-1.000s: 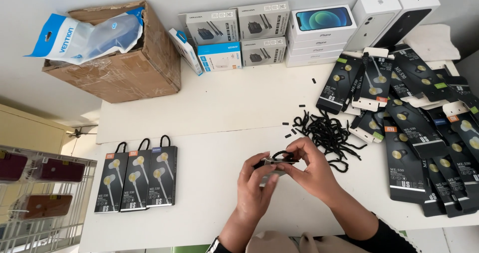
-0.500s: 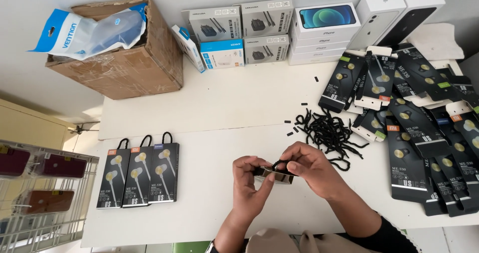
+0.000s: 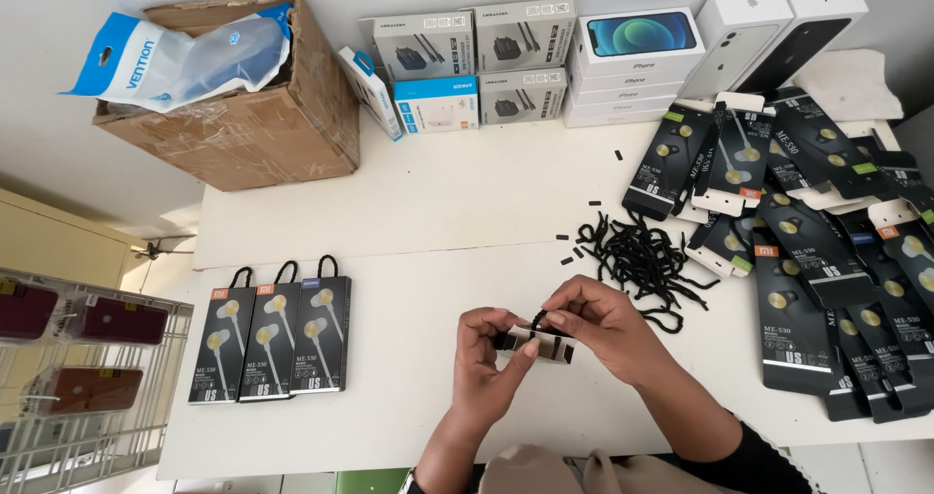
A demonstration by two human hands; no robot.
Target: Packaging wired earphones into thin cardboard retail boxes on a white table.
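Both hands meet over the white tabletop, holding a slim black earphone box end-on between them. The left hand pinches its near end in thumb and fingers; the right hand pinches a black cord loop at the box's top. Beyond the right fingers lies a heap of black cords

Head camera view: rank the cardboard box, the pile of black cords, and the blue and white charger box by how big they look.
1. cardboard box
2. pile of black cords
3. blue and white charger box
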